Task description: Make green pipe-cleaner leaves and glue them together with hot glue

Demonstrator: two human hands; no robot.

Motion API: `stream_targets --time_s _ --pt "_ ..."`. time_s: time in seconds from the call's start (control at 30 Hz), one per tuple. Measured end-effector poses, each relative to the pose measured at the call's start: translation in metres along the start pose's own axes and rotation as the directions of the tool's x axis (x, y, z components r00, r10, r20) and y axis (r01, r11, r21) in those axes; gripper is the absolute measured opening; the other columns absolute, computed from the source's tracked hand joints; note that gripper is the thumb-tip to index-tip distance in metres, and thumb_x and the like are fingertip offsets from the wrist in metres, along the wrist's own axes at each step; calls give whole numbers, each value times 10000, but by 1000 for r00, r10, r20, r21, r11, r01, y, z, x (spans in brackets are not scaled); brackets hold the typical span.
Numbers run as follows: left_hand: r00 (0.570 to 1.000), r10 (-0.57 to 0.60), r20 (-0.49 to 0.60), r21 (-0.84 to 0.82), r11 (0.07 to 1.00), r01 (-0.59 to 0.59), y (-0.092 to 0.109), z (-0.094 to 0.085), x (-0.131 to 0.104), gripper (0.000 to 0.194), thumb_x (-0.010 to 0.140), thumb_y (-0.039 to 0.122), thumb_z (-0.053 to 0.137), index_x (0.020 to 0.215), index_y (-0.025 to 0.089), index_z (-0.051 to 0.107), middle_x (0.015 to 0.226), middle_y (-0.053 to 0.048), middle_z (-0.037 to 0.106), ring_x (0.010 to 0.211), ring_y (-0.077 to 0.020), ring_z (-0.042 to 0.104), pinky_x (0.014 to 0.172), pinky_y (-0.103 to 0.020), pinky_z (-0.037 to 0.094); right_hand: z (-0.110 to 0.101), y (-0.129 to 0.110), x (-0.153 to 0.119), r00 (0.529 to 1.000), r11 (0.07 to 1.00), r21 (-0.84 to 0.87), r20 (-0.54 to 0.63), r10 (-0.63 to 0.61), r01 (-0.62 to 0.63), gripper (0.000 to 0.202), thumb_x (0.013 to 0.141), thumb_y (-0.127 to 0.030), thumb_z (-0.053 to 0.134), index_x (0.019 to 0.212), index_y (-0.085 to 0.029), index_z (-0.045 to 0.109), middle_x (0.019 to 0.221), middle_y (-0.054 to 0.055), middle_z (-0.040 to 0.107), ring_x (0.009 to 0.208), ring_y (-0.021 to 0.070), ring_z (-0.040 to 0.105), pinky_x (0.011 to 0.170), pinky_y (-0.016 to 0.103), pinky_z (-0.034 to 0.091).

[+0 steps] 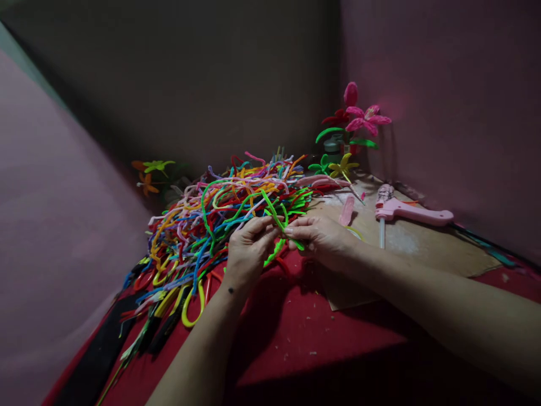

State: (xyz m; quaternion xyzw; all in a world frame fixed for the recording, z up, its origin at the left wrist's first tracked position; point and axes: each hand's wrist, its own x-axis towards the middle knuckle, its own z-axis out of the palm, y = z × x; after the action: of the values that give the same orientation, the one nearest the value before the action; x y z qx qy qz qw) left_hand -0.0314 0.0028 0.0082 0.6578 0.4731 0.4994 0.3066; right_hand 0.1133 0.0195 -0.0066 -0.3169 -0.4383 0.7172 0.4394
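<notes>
Both hands meet near the middle of the view, around bright green pipe cleaners that cross one another and are bent into loops. My left hand is closed, pinching the green piece from the left side. From the right, my right hand pinches the same piece between thumb and fingers, and a short green end sticks out below its fingertips. Just behind the hands lies a large tangled heap of many-coloured pipe cleaners.
A pink glue gun rests on a brown board at right. Pink pipe-cleaner flowers stand behind, with a yellow flower lower down. Yellow-handled scissors lie at left on the red cloth. Walls enclose the back and sides.
</notes>
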Motion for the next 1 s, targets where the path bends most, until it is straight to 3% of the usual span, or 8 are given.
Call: stream_targets --time_s 0.1,0.23,0.47,0.57,0.67,0.77,0.87,1.0 --pt "959 282 8 300 915 -271 -1 -5 1 109 741 248 606 786 187 684 664 -1 510 588 -99 455 547 -232 375 -2 0 -1 998 992 -108 26 -57 60 90 638 -185 591 574 -122 575 459 -19 516 378 42 315 392 207 171" --pt "805 561 193 626 561 -541 7 -14 3 65 740 232 614 740 214 677 730 -26 557 758 -156 450 673 -277 384 -3 -3 -1 997 977 -204 61 -54 65 90 623 -161 565 541 -123 576 437 -19 521 364 42 308 388 216 171" --pt "740 400 541 545 503 -670 17 -25 2 112 800 202 507 725 176 586 715 -34 601 711 -150 476 701 -293 369 -4 -7 -1 987 919 -382 152 -46 102 114 596 -151 571 484 -129 573 418 -22 504 414 66 385 440 220 267" --pt "836 276 475 566 632 -530 16 -23 -1 113 764 196 516 670 177 575 655 -21 574 647 -137 473 619 -259 356 -4 -4 -2 982 840 -518 167 -83 159 117 629 -165 547 519 -137 574 452 -18 512 443 83 413 466 229 300" --pt "938 -7 348 470 867 -168 14 -19 -2 116 715 210 535 618 165 579 557 9 526 517 -103 435 498 -227 309 -2 1 -6 930 557 -752 216 -297 352 158 693 -157 490 575 -141 595 523 7 534 509 105 443 510 241 319" --pt "884 -357 301 135 934 331 9 -14 0 162 637 216 581 504 145 523 454 36 440 411 -68 359 430 -216 258 1 5 -12 752 56 -870 390 -532 491 178 726 -130 460 618 -128 602 591 57 557 600 143 452 571 272 328" --pt "779 -479 404 -268 752 602 2 -7 2 188 573 188 610 458 144 468 432 45 400 386 -58 347 406 -213 267 1 7 -16 579 -275 -817 559 -593 507 189 740 -111 449 615 -121 591 593 82 560 621 165 435 596 299 324" --pt "796 -463 391 -428 674 602 2 -4 1 159 575 181 647 512 123 513 460 37 431 398 -54 376 407 -203 297 1 4 -16 577 -156 -846 471 -668 510 196 761 -128 454 632 -121 600 604 79 568 639 166 450 597 292 333"
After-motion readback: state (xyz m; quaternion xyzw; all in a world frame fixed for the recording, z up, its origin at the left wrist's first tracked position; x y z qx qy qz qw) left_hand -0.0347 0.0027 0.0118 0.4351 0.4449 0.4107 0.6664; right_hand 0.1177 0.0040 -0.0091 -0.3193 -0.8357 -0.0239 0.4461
